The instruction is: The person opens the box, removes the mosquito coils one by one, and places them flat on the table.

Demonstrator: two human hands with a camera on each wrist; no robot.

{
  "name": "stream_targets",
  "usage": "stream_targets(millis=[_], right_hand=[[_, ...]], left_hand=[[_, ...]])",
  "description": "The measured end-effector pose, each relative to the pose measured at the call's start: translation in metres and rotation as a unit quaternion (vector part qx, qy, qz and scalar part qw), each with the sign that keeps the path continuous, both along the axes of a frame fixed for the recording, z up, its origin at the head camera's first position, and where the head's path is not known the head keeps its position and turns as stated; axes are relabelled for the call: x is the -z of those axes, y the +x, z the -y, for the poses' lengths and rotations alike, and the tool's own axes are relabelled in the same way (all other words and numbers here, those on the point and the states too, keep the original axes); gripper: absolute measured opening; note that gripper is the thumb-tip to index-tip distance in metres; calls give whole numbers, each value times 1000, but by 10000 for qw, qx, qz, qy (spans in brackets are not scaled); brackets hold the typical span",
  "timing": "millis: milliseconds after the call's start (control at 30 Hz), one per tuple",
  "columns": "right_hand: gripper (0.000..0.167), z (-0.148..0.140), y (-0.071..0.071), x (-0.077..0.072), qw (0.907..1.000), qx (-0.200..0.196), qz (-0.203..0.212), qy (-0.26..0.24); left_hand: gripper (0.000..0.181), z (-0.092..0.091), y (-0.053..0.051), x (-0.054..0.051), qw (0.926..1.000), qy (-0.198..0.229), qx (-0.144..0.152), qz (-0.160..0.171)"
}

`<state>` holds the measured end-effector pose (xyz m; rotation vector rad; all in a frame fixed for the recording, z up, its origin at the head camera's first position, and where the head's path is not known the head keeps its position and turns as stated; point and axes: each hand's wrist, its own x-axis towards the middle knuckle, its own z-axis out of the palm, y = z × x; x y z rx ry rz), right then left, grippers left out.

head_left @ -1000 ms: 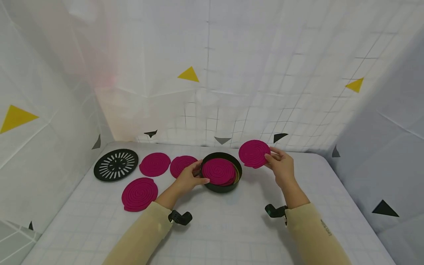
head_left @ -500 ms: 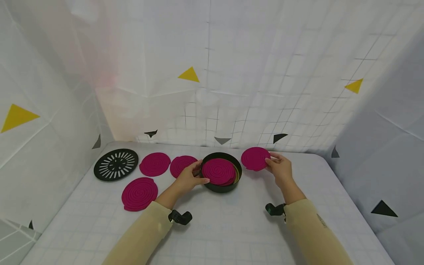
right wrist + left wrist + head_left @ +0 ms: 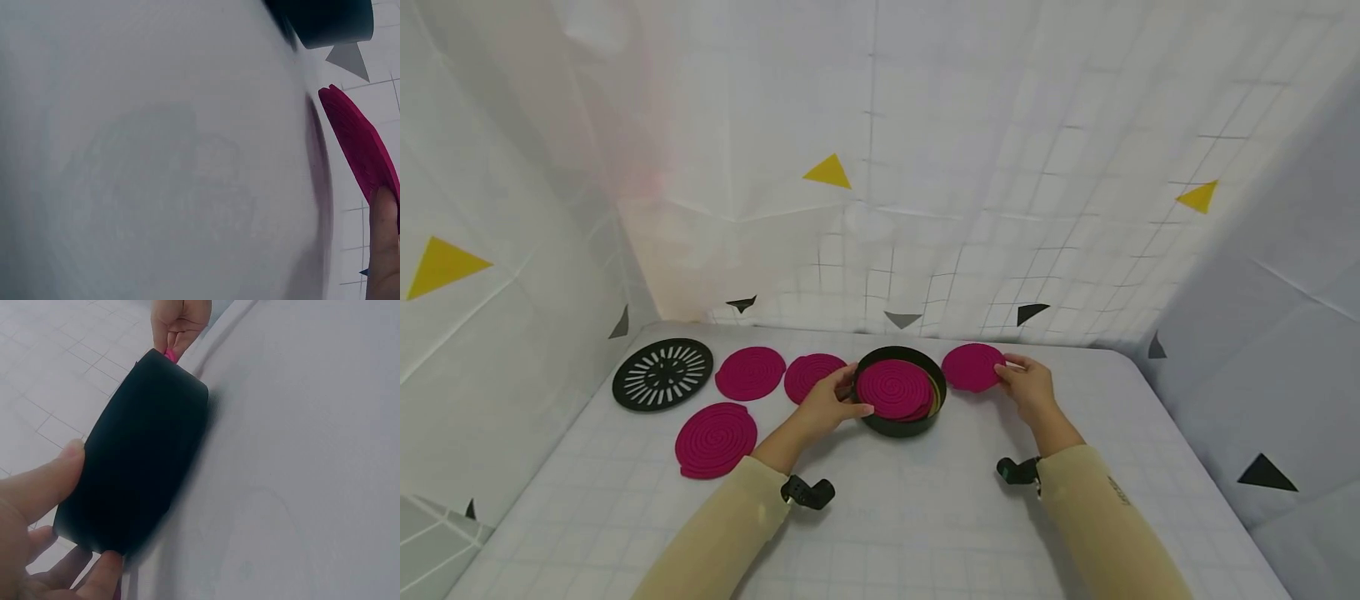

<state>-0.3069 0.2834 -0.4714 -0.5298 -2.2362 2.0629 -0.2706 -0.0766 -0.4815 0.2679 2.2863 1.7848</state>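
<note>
My left hand [image 3: 829, 402] grips the left side of a round black holder [image 3: 942, 406], thumb at the front and fingers behind. Inside it lie magenta spiral coasters [image 3: 895, 389], with a yellowish edge showing beneath them. To the right, my right hand [image 3: 1030, 390] pinches another magenta coaster [image 3: 972, 367] by its right edge. In the right wrist view that coaster [image 3: 359, 140] hangs tilted just above the table, with a shadow below it. The left wrist view shows the holder's dark wall [image 3: 134, 450] between thumb and fingers.
Left of the holder, magenta coasters lie flat: one behind my left hand [image 3: 811, 375], one farther left [image 3: 751, 372], one nearer the front [image 3: 717, 440]. A black slotted round lid [image 3: 662, 374] lies at the far left. White sheets [image 3: 925, 167] stand behind and beside the table [image 3: 917, 525].
My right hand has lowered its coaster toward the table, ending slightly further left, close by the holder. The left hand and holder have stayed in place.
</note>
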Motion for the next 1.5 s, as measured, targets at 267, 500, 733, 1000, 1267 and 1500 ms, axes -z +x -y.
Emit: stream_targets(millis=[267, 500, 733, 1000, 1267, 1500], right_hand=[[51, -8, -4, 9, 9999, 77, 126, -8], [51, -9, -3, 9, 9997, -61, 236, 86], [52, -18, -5, 15, 9977, -191, 601, 235], [54, -26, -7, 14, 9957, -459, 782, 211], [58, -35, -7, 9, 9915, -785, 1018, 208], [59, -43, -8, 9, 9896, -918, 1101, 142]], left_hand=[[86, 0, 0, 1, 10000, -28, 12, 4], [86, 1, -1, 2, 10000, -69, 19, -13], [87, 1, -1, 2, 9999, -69, 51, -54], [87, 0, 1, -1, 10000, -38, 38, -57], [87, -1, 0, -1, 10000, -35, 32, -22], [88, 0, -1, 0, 9998, -203, -11, -56]])
